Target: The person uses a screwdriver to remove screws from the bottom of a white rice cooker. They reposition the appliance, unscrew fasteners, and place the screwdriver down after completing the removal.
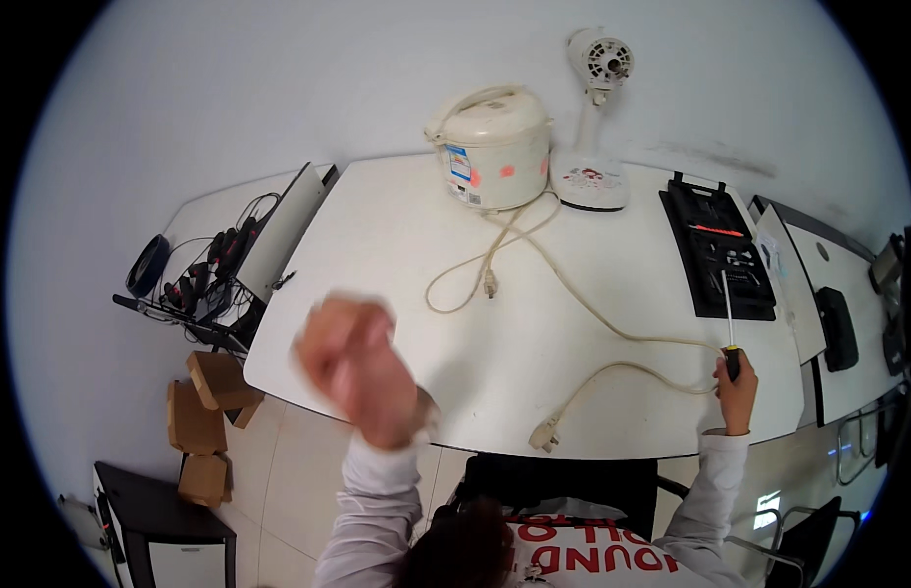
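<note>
My left hand [352, 358] is raised over the table's left front, smeared by motion; its fingers look bent, but what they hold, if anything, is unclear. At the right front, my right hand [736, 392] grips a screwdriver [732, 362] with a yellow-and-black handle, its shaft pointing toward an open black tool case [711, 245]. A cream rice cooker [496, 157] stands at the back beside a white fan [589, 186] with an exposed motor head. Cream cords with plugs [491, 284] trail across the white table [396, 216], one passing near my right hand.
Side tables flank mine: the left [200, 216] bears tangled dark cables and devices, the right [818, 309] a black case. Cardboard boxes [196, 416] and a black cabinet [151, 519] are at lower left, metal-framed chairs [803, 539] at lower right. A wall [377, 78] rises behind.
</note>
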`<state>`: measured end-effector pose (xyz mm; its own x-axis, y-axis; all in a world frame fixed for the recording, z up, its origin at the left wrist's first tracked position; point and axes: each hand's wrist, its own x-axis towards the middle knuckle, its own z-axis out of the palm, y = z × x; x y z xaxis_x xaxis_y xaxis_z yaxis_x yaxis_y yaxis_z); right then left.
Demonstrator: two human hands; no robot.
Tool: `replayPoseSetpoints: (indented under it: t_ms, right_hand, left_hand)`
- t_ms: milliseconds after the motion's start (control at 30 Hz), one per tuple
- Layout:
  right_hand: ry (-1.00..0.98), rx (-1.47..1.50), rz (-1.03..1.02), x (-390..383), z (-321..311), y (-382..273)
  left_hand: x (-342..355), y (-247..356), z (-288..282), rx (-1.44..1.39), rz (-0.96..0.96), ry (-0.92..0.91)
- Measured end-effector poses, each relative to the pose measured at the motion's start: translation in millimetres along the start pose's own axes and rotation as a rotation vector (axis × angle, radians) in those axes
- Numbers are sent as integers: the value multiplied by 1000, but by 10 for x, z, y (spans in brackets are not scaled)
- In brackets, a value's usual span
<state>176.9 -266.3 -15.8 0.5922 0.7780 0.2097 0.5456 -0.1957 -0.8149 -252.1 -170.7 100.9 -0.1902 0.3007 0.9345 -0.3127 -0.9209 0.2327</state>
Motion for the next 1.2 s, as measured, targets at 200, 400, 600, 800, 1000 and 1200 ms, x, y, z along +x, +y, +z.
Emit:
replayPoseSetpoints:
  t_ms: [200, 400, 600, 800, 1000, 1200]
  right_hand:
    - [171, -232, -225, -206, 427, -14]
    - [220, -138, -90, -363, 577, 39]
    - [258, -200, -189, -245, 638, -3]
    - [230, -179, -182, -179, 686, 47]
    - [207, -183, -190, -170, 687, 46]
    - [213, -111, -176, -163, 677, 47]
  left_hand:
    - [275, -1488, -471, 518, -659, -26]
    - [351, -2906, -945, 785, -710, 95]
    - [610, -3710, -876, 889, -639, 3]
    - [722, -3505, -876, 594, -775, -155]
    - [683, -3414, -1063, 930, -593, -257]
    - [557, -3036, -901, 1174, -467, -259]
